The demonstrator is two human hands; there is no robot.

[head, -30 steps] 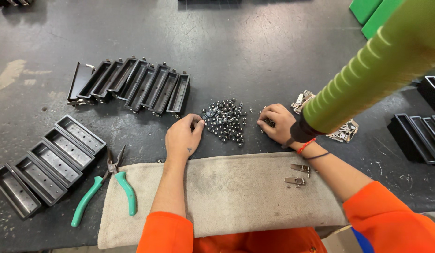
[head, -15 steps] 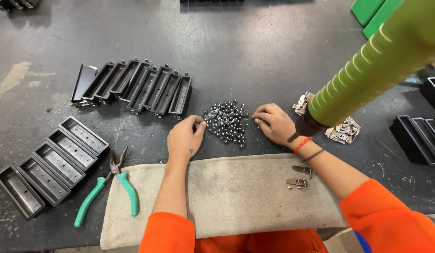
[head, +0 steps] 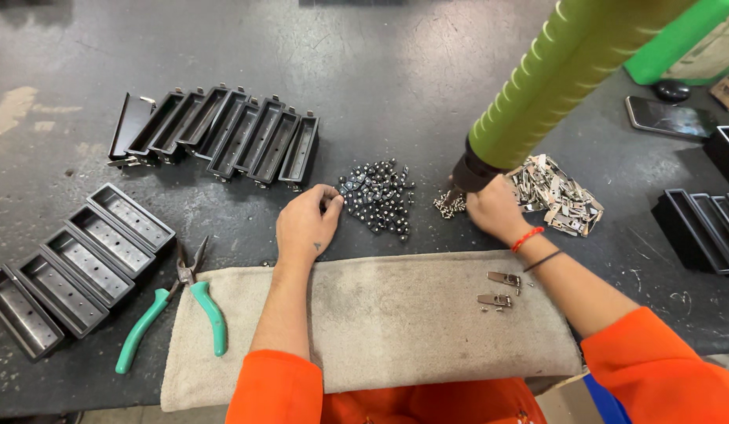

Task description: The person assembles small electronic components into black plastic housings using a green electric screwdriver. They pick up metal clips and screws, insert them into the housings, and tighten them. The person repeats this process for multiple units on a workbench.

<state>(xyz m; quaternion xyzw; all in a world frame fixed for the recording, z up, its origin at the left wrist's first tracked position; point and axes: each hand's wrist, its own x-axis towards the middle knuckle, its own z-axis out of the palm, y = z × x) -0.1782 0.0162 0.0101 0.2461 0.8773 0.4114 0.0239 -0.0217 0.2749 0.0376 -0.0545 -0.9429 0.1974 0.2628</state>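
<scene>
My left hand [head: 304, 226] rests on the dark table with its fingers curled, thumb and forefinger pinching a small black part at the left edge of a pile of small black parts [head: 378, 196]. My right hand [head: 495, 210] lies to the right of that pile. Its fingertips reach a little heap of silver screws [head: 451, 205] and are hidden behind the dark tip of a green ribbed tool [head: 553, 86] that hangs across the view. A heap of silver metal clips [head: 559, 194] lies just right of this hand. Both forearms cross a beige cloth [head: 380, 330].
A row of black rectangular housings [head: 223, 133] leans at the back left; more housings [head: 74, 263] lie side by side at the left. Green-handled pliers [head: 176, 314] rest on the cloth's left edge. Two clips [head: 502, 289] lie on the cloth. Black housings [head: 706, 228] and a phone [head: 666, 118] sit at right.
My right hand has moved right, away from the black parts to the screws. My left hand has stayed at the pile's left edge. The view has shifted slightly.
</scene>
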